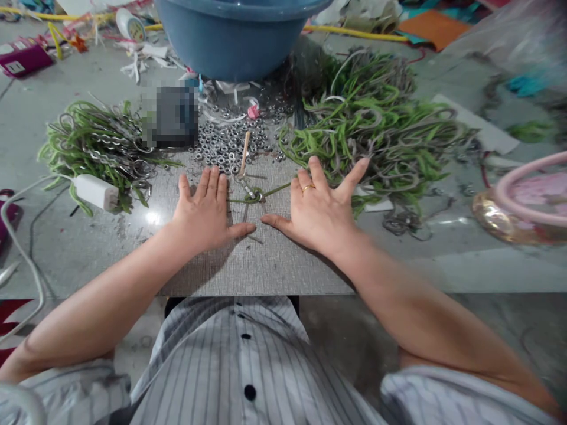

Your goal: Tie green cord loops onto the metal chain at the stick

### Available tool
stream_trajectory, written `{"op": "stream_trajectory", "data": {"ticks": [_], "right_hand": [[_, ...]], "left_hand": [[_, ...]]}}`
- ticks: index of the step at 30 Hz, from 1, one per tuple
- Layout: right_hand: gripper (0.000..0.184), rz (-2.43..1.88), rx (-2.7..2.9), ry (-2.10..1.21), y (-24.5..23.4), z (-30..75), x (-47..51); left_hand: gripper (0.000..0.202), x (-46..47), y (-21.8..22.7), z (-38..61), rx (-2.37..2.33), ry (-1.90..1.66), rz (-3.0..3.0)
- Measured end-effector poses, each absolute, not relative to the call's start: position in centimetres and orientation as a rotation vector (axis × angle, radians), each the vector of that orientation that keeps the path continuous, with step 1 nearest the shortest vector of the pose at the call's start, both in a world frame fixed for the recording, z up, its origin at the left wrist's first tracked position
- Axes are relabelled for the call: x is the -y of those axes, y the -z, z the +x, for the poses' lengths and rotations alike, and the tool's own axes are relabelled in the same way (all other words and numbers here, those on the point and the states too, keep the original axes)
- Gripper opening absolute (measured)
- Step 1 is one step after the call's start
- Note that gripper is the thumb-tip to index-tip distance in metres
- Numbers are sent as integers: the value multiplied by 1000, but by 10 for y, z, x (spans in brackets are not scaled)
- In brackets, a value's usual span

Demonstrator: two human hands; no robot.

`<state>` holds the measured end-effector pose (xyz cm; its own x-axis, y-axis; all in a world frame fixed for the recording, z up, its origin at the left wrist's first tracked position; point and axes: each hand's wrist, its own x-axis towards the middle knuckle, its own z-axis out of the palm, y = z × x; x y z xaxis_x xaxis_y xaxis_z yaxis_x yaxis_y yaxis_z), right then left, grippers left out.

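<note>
Cluttered grey table [80, 260]: metal rings [219, 154] sit heaped at 12 o'clock, green bundle [80, 127] at 10, bigger tangle [376, 130] at 2, presumably for easy reach. Left hand [201, 209] and right hand [323, 203] lie palm-down, spread, probably steadying the knotted green cord [277, 190] between them, dial centre.

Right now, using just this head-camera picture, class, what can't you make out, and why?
All in the head view:
- Green cord: its outer stretches, hidden by the left hand and right hand.
- Blue basin: its contents, hidden by its wall and the top edge.
- Dark block: its details, blurred by pixelation.
- Pink loop: its far side, cut off by the right edge.
- Metal rings: their number; too small and crowded.
</note>
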<state>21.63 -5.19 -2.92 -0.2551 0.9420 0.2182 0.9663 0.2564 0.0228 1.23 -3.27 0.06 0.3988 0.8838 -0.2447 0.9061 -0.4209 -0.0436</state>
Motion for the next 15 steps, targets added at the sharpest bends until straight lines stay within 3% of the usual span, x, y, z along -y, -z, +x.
{"op": "stream_trajectory", "data": {"ticks": [6, 12, 15], "right_hand": [[75, -1737, 2344, 190, 26, 219, 49], [38, -1321, 2396, -19, 34, 223, 33], [33, -1229, 2386, -79, 38, 223, 29]], "left_hand": [[96, 29, -4, 12, -1575, 241, 2568], [37, 21, -6, 10, -1395, -158, 2738], [27, 18, -4, 10, -1359, -181, 2762]]}}
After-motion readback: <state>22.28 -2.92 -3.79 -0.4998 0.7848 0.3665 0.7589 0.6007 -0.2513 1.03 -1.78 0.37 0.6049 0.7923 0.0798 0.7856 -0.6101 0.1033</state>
